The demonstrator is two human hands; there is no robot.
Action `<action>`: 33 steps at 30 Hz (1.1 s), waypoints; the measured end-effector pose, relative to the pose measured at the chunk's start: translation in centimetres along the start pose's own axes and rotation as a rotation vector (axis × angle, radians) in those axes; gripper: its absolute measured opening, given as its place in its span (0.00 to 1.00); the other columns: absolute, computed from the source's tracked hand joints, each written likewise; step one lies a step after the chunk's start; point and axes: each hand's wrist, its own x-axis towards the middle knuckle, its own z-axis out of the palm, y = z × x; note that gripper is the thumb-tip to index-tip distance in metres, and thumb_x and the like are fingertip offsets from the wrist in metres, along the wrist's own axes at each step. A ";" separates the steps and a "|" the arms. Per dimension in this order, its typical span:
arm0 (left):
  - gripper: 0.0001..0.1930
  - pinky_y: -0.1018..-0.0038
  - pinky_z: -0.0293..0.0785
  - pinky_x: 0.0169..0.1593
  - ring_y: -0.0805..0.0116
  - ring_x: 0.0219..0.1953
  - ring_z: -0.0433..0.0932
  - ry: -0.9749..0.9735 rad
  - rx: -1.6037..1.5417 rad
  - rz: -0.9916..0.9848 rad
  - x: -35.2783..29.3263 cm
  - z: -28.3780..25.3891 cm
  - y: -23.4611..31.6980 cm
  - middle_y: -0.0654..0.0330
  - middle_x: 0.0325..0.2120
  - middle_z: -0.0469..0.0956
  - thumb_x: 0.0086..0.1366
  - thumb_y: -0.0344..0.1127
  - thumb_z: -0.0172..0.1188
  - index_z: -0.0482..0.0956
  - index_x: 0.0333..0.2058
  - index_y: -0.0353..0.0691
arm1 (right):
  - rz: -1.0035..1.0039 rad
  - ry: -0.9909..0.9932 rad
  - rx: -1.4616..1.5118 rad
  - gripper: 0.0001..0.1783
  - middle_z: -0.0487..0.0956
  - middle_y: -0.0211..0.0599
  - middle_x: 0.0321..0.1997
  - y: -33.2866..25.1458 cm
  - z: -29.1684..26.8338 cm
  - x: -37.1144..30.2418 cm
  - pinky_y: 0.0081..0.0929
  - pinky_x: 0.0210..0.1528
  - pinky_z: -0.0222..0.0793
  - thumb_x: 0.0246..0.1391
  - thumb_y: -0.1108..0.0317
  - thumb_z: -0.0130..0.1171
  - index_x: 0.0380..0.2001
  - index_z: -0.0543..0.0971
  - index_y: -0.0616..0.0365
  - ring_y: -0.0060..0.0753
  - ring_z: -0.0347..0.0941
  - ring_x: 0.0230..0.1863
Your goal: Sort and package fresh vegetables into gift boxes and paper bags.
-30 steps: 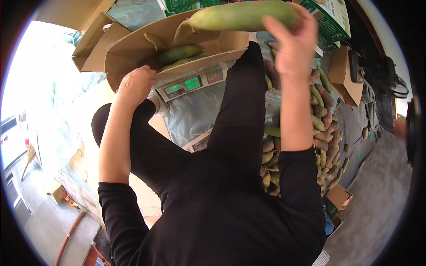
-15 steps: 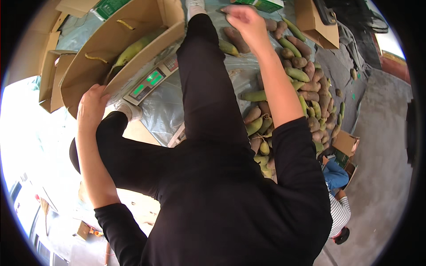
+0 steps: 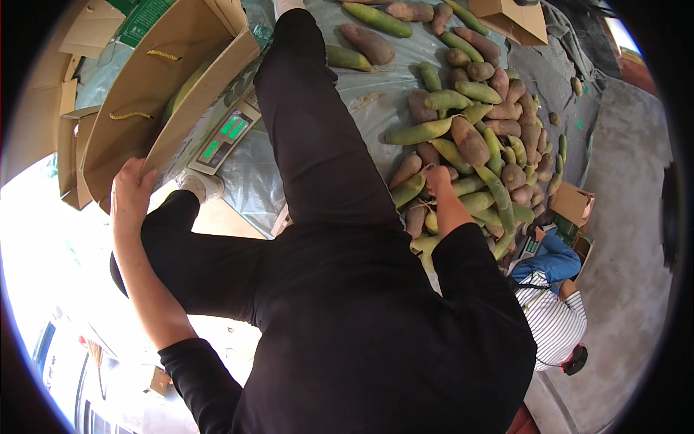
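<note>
My left hand (image 3: 131, 189) is closed on the near edge of an open cardboard box (image 3: 206, 87), its fingers over the rim. Inside the box, part of a long green radish (image 3: 189, 88) shows behind the wall. A digital scale (image 3: 225, 136) with green-lit displays sits right beside the box, partly covered by it. My right hand (image 3: 438, 179) is down in a heap of vegetables, fingers curled in beside a green radish (image 3: 408, 191); what they grip, if anything, is hidden. Around it lie more green radishes (image 3: 419, 132) and reddish-brown roots (image 3: 470, 142).
The heap lies on clear plastic sheeting (image 3: 354, 98) and grey cloth (image 3: 553, 79). Another open carton (image 3: 510, 20) stands at the far right. A co-worker in a striped top (image 3: 553, 318) bends by a small box (image 3: 572, 202) at right. My legs straddle the middle.
My right hand has come back from the far side of the sheet to the near part of the heap. My left hand stays on the box edge. The view has shifted somewhat.
</note>
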 end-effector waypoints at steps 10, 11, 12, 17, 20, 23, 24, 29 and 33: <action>0.09 0.60 0.67 0.40 0.47 0.37 0.73 0.021 0.047 -0.035 -0.2 -0.4 0.3 0.49 0.30 0.73 0.53 0.31 0.57 0.77 0.33 0.33 | 0.102 0.223 0.276 0.30 0.76 0.44 0.37 1.6 7.0 0.7 0.37 0.35 0.70 0.40 0.58 0.70 0.41 0.74 0.70 0.38 0.72 0.35; 0.09 0.60 0.67 0.40 0.48 0.37 0.73 0.012 0.041 -0.048 -0.4 -0.7 0.4 0.49 0.30 0.73 0.53 0.30 0.57 0.77 0.33 0.34 | 0.106 0.143 0.405 0.30 0.76 0.46 0.39 1.7 7.0 0.6 0.37 0.38 0.70 0.39 0.60 0.71 0.42 0.73 0.71 0.40 0.73 0.38; 0.09 0.60 0.68 0.41 0.48 0.37 0.73 0.000 0.047 -0.038 -0.4 -0.7 0.0 0.50 0.31 0.73 0.54 0.31 0.58 0.78 0.33 0.36 | 0.084 0.139 0.396 0.30 0.76 0.46 0.39 1.5 7.0 0.7 0.37 0.38 0.70 0.39 0.60 0.71 0.42 0.73 0.71 0.40 0.73 0.38; 0.11 0.60 0.69 0.44 0.51 0.39 0.74 0.018 0.069 -0.088 -1.8 -1.0 -0.2 0.52 0.33 0.74 0.55 0.34 0.58 0.78 0.36 0.37 | 0.051 0.051 0.459 0.30 0.77 0.44 0.41 -3.8 7.0 -5.6 0.37 0.41 0.70 0.38 0.63 0.70 0.44 0.73 0.66 0.43 0.75 0.41; 0.11 0.61 0.69 0.44 0.51 0.40 0.74 0.028 0.001 -0.084 -1.0 -0.9 0.2 0.53 0.33 0.74 0.55 0.34 0.58 0.79 0.36 0.38 | -0.323 0.302 -0.005 0.28 0.77 0.46 0.40 -3.1 6.9 -5.5 0.36 0.41 0.69 0.38 0.65 0.68 0.44 0.72 0.63 0.45 0.75 0.42; 0.11 0.62 0.70 0.45 0.52 0.40 0.74 -0.008 -0.021 -0.137 -1.6 -1.3 -0.1 0.54 0.33 0.74 0.55 0.35 0.57 0.80 0.36 0.40 | -0.456 0.276 -0.075 0.35 0.77 0.48 0.40 -5.7 6.5 -8.3 0.38 0.45 0.69 0.26 0.65 0.74 0.42 0.70 0.64 0.47 0.75 0.43; 0.11 0.63 0.70 0.44 0.53 0.39 0.74 0.013 -0.046 -0.129 -1.6 -1.0 -0.3 0.53 0.32 0.74 0.54 0.33 0.57 0.80 0.36 0.39 | -0.468 0.279 -0.078 0.35 0.77 0.48 0.40 -6.1 6.3 -8.3 0.38 0.45 0.69 0.26 0.65 0.74 0.42 0.70 0.64 0.47 0.75 0.43; 0.12 0.64 0.69 0.45 0.53 0.39 0.74 0.034 -0.062 -0.138 -2.1 -1.2 -0.6 0.54 0.31 0.74 0.54 0.32 0.58 0.80 0.38 0.39 | -0.766 0.330 0.143 0.21 0.76 0.37 0.35 -8.7 2.3 -10.1 0.30 0.41 0.68 0.36 0.71 0.68 0.36 0.72 0.63 0.33 0.73 0.39; 0.12 0.63 0.69 0.45 0.53 0.39 0.74 0.039 -0.047 -0.117 -2.3 -1.1 -1.1 0.54 0.32 0.74 0.54 0.32 0.58 0.79 0.39 0.40 | -1.046 0.349 0.509 0.24 0.74 0.33 0.39 -16.1 -2.9 -16.9 0.26 0.45 0.67 0.39 0.80 0.66 0.42 0.70 0.63 0.28 0.70 0.40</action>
